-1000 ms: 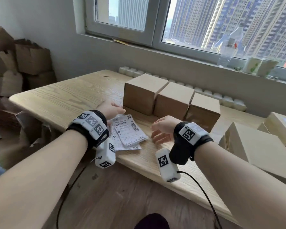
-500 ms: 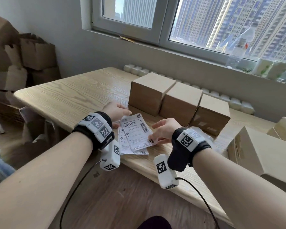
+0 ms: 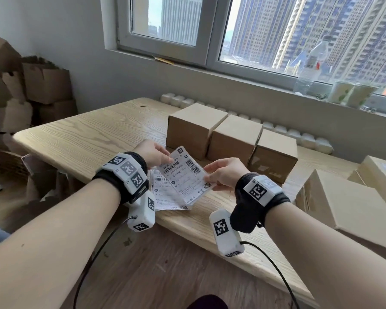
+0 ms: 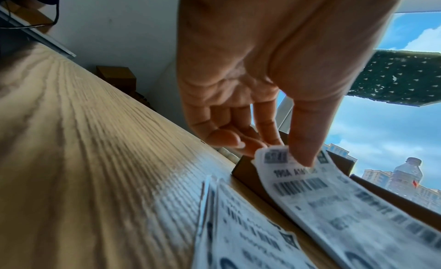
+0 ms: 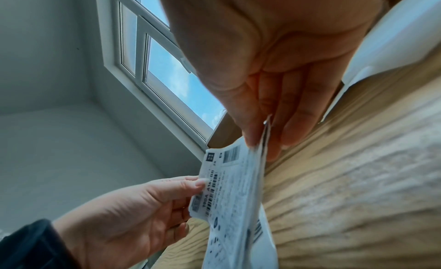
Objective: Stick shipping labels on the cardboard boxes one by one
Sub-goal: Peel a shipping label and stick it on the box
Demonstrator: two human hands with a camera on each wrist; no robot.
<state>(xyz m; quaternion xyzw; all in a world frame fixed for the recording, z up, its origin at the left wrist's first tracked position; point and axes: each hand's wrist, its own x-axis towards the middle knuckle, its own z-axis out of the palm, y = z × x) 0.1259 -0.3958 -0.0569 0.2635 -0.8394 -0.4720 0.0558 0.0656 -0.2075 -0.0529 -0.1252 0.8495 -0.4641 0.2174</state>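
A white shipping label point(image 3: 184, 175) with barcodes hangs lifted above the table, held by both hands. My left hand point(image 3: 153, 153) pinches its upper left corner between thumb and fingers, the label point(image 4: 334, 193) curving away in the left wrist view. My right hand point(image 3: 223, 172) pinches the label's right edge point(image 5: 238, 178). Under it a small stack of labels point(image 3: 165, 197) lies near the table's front edge. Three plain cardboard boxes point(image 3: 232, 134) stand in a row just behind the hands.
Larger cardboard boxes point(image 3: 348, 201) sit at the right of the wooden table point(image 3: 80, 139). More cartons point(image 3: 38, 85) pile up on the floor at the left. A water bottle point(image 3: 310, 65) and paper cups point(image 3: 350, 94) stand on the windowsill.
The top label, lying on the stack a second ago, has been taken by both hands and lifted off the table. The head view has moved closer.
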